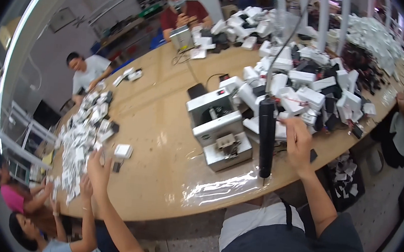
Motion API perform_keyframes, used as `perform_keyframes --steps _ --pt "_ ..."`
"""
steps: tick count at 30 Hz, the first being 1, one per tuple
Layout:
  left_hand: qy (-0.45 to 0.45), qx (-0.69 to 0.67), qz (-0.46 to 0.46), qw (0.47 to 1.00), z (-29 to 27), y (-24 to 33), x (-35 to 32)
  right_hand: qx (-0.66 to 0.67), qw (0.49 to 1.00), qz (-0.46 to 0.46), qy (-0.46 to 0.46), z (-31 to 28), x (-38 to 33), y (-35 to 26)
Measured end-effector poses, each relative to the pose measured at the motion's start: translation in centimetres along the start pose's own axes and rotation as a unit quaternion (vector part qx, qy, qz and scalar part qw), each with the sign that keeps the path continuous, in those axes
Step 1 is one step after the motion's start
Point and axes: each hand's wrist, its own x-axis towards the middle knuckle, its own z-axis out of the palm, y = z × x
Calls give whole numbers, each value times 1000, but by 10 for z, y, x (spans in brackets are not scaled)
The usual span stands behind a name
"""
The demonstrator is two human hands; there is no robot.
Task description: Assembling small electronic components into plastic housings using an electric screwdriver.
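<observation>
Over the left side of the table, my left hand (98, 170) is raised beside a long heap of small white parts (77, 150). Its fingers are drawn together, and I cannot make out what is in them. My right hand (298, 142) is just right of a hanging black electric screwdriver (265, 139), apart from its body. The fingers there are curled in toward the piled white housings (307, 95); anything between them is too small to make out. A grey-and-white bench machine (219, 127) with a red switch stands left of the screwdriver.
A small stack of white pieces (123, 151) lies right of the left heap. Clear plastic sheeting (220, 188) covers the table's near edge. Co-workers sit around the table, one close on my left (61, 243). A bin of scraps (345, 176) stands below the right edge.
</observation>
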Motion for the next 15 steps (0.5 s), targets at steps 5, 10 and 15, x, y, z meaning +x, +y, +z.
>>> perform_keyframes --steps 5,10,15 --pt "-158 -362 -39 918 -26 141 -31 -305 933 -90 168 -63 92 43" --pt "-331 -567 111 746 -64 270 -64 -398 908 -125 -46 -81 145 89" --pt "-333 -640 171 671 -79 324 -72 -70 994 83 2 -117 177 82"
